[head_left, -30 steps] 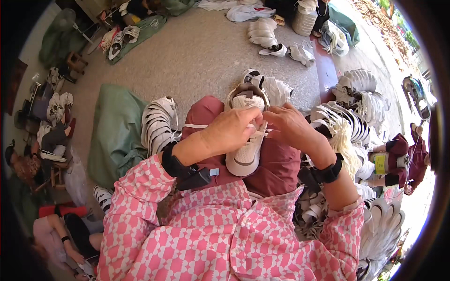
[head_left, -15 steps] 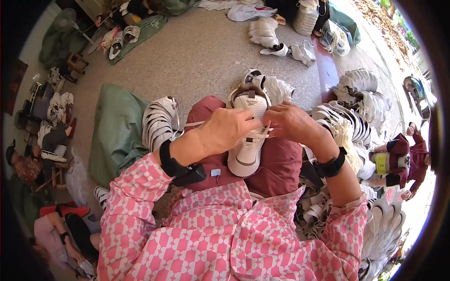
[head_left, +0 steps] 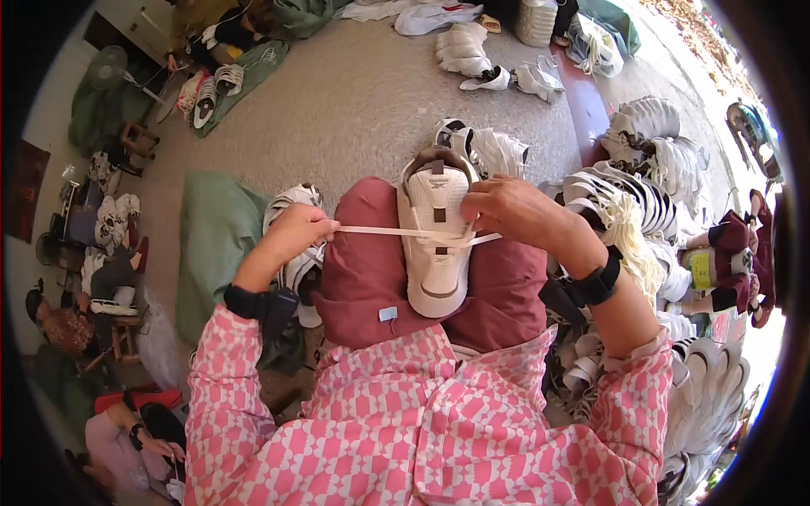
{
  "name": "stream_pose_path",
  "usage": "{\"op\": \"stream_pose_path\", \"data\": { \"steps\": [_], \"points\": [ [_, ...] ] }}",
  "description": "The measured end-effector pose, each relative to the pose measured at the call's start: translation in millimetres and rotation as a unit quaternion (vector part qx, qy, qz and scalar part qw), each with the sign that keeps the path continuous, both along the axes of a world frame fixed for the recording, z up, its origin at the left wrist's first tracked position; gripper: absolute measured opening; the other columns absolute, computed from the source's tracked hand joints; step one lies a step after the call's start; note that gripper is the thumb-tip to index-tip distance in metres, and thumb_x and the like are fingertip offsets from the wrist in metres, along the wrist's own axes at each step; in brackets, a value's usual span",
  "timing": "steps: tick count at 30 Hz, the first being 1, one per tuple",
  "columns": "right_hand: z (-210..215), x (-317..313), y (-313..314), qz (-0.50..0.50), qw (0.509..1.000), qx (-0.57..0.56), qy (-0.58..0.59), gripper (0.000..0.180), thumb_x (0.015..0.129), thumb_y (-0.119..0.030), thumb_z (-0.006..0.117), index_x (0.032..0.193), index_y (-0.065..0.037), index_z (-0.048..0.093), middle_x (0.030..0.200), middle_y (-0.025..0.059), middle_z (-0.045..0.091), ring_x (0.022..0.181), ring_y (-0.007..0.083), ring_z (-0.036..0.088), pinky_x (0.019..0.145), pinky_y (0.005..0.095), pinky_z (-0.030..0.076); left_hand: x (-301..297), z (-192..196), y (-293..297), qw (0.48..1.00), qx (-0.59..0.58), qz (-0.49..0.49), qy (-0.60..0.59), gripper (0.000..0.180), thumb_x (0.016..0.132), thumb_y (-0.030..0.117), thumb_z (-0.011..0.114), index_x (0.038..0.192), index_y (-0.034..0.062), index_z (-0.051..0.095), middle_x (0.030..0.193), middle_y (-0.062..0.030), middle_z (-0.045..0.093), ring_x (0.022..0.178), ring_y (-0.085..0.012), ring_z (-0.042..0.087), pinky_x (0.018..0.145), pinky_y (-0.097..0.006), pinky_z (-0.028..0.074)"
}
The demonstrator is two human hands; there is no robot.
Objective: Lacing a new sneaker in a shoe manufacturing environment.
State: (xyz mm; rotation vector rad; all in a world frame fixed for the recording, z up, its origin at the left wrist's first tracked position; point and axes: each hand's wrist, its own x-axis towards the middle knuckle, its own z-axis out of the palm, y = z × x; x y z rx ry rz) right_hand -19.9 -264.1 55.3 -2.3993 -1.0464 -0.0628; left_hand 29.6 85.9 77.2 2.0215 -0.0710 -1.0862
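Observation:
A cream shoe upper [head_left: 439,274] with a grey-brown collar lies across my lap, its rounded toe toward me. Off to its left, my left hand [head_left: 304,229] pinches a flat white shoelace [head_left: 367,229], which stretches taut over to the upper's middle. There the lace crosses itself, and a short piece sticks out at the right side. My right hand [head_left: 515,211] is closed at the upper's right edge, thumb and fingertips pinching that edge. Whether some lace is also between those fingers is hidden.
Stacked white uppers [head_left: 624,198] and a bundle of cream laces [head_left: 620,219] lie to my right. More uppers [head_left: 498,152] stand beyond my knees, others [head_left: 295,270] by my left leg near a green cloth [head_left: 219,253]. Other people [head_left: 63,316] sit around the room.
My left hand has moved from over the upper out to the left, drawing the lace straight. The right hand stays by the upper's right edge. My view has shifted slightly.

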Motion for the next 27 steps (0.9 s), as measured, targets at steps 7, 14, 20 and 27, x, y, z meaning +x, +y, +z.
{"op": "stream_pose_path", "data": {
  "steps": [7,14,20,27],
  "points": [
    [1,0,1,-0.002,0.999,0.037,0.015,0.007,0.078,-0.009,0.064,0.083,-0.005,0.061,0.080,0.0121,0.062,0.078,0.0355,0.062,0.072,0.0439,0.048,-22,-15,-97,0.724,-0.084,-0.191,-0.657,0.010,0.077,0.015,0.071,0.085,0.0106,0.066,0.088,-0.0038,0.061,0.090,-0.0234,0.057,0.084,-0.038,0.038],
    [2,-6,-5,-0.020,0.996,0.071,0.050,0.013,0.073,-0.006,0.070,0.084,-0.005,0.063,0.082,0.0114,0.065,0.079,0.0335,0.064,0.070,0.0412,0.050,-25,-29,-142,0.718,-0.053,-0.272,-0.639,0.011,0.075,0.020,0.071,0.082,0.0123,0.067,0.084,-0.0031,0.058,0.092,-0.0212,0.057,0.086,-0.038,0.038],
    [4,-6,-5,-0.018,0.991,0.082,0.104,0.015,0.074,-0.005,0.069,0.086,-0.003,0.063,0.084,0.0122,0.065,0.076,0.0319,0.065,0.068,0.0406,0.051,-31,-17,-142,0.670,0.012,-0.270,-0.691,0.007,0.075,0.017,0.066,0.078,0.0102,0.065,0.084,-0.0047,0.057,0.089,-0.0216,0.056,0.083,-0.038,0.038],
    [10,-8,-1,-0.011,0.989,0.072,0.126,0.014,0.077,-0.008,0.061,0.090,-0.002,0.059,0.085,0.0168,0.061,0.078,0.0350,0.064,0.070,0.0426,0.050,62,76,7,0.495,0.300,-0.130,-0.805,0.007,0.082,0.014,0.058,0.076,0.0105,0.057,0.081,-0.0070,0.053,0.083,-0.0256,0.055,0.076,-0.040,0.038]
  ]
}}
